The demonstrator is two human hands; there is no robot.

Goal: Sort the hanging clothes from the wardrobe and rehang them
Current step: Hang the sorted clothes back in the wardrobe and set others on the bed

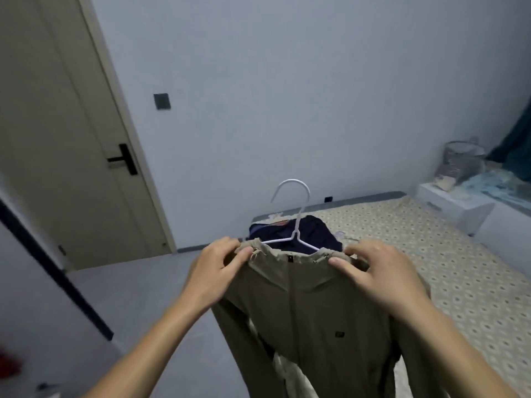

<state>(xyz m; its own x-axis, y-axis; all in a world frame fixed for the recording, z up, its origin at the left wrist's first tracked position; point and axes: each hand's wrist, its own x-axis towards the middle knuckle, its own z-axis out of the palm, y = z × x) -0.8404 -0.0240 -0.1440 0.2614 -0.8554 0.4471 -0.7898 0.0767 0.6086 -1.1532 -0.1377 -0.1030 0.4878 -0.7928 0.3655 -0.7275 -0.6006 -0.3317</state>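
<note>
We hold a khaki zip jacket (316, 311) up at six o'clock, its collar at the centre of the view and its sleeves hanging down out of view. Our left hand (218, 268) pinches the collar's left end; our right hand (379, 277) grips the right end, fingers curled over the cloth. A white wire hanger (296, 222) stands up out of the neck, hook uppermost, so we judge this garment is hung, or nearly so, but not yet back in the wardrobe, which is out of view. Just beyond the collar, at twelve o'clock, dark navy clothes (290, 232) lie piled on the bed (431, 254), apparently still to sort. The patterned bed runs off towards three o'clock, a white nightstand (448, 202) at two, a beige door (57, 139) at ten, pale walls and grey floor around.
</note>
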